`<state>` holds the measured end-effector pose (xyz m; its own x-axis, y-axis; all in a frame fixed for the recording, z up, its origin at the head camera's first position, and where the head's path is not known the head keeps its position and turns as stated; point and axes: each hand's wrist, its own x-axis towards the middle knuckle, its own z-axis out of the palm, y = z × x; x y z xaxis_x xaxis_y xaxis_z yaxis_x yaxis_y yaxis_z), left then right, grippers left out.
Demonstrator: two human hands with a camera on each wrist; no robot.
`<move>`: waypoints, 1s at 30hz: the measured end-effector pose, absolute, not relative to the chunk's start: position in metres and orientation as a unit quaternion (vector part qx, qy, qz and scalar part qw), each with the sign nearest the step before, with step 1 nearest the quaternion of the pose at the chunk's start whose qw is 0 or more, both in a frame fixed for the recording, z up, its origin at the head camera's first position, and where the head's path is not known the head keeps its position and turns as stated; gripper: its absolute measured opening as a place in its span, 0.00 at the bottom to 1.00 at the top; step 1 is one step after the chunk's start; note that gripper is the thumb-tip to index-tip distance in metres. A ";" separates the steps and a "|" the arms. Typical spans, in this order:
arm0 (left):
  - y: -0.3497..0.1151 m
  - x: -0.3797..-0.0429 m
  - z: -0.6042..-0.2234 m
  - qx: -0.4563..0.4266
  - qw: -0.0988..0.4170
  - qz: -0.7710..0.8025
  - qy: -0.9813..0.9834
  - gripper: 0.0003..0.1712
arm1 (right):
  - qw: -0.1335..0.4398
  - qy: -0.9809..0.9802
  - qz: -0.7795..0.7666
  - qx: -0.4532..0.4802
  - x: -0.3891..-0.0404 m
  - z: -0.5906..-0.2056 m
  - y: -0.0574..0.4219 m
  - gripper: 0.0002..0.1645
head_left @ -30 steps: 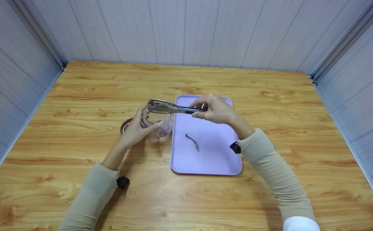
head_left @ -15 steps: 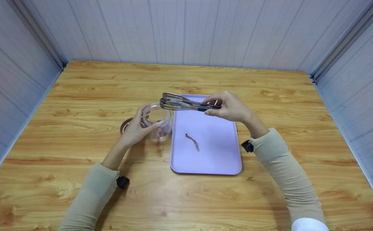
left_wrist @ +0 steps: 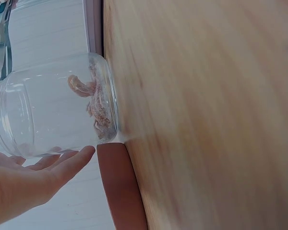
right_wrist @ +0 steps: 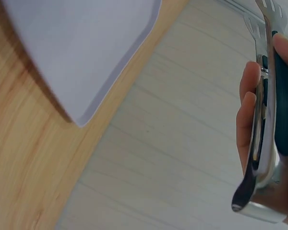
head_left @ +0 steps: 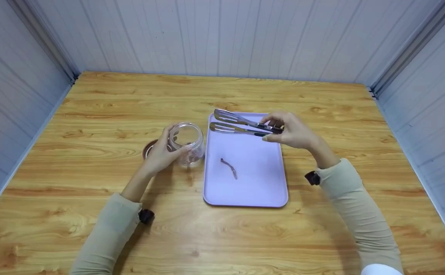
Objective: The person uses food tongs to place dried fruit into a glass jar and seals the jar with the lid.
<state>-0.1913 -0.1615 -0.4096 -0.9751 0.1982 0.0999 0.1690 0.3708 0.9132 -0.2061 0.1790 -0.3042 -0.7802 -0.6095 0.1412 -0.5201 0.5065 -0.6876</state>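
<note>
My left hand (head_left: 160, 157) holds a clear jar (head_left: 192, 152) upright on the table, thumb on the near side and fingers on the far side. Brownish, wrinkled pieces (left_wrist: 100, 105) lie at the jar's bottom in the left wrist view; its mouth is uncovered. My right hand (head_left: 293, 130) grips metal tongs (right_wrist: 273, 91) with dark handle grips. Their slotted ends stand apart over the upper part of a lilac tray (head_left: 251, 191), with nothing between them. One thin brown strip (head_left: 228, 168) lies on the tray, left of its middle.
A reddish-brown round lid (head_left: 146, 149) lies on the table just left of the jar, partly hidden by my left hand. The tray stands close to the jar's right side. Pale panel walls (head_left: 218, 38) bound the wooden table (head_left: 92, 114) at the back and sides.
My right hand has moved right with the tongs, from over the jar's mouth to over the tray. The tongs' ends have spread apart. The left hand and jar stay put.
</note>
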 end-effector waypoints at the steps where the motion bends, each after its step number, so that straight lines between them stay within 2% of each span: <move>1: -0.162 -0.192 -0.410 0.111 0.012 0.549 0.829 0.46 | 0.059 0.865 -0.374 -0.330 -0.206 -0.306 0.181 0.21; 14: -0.162 -0.189 -0.409 0.099 0.026 0.540 0.835 0.46 | 0.051 0.862 -0.358 -0.354 -0.195 -0.330 0.211 0.23; 21: -0.162 -0.188 -0.409 0.101 0.018 0.550 0.829 0.45 | 0.076 0.865 -0.347 -0.354 -0.189 -0.344 0.220 0.23; 30: -0.162 -0.189 -0.409 0.102 0.017 0.550 0.829 0.45 | 0.086 0.864 -0.340 -0.361 -0.203 -0.389 0.228 0.24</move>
<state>-0.1889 -0.1617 -0.4090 -0.9785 0.1883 0.0837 0.1504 0.3749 0.9148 -0.2029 0.2276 -0.3886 -0.7238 -0.6832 0.0966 -0.5661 0.5078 -0.6494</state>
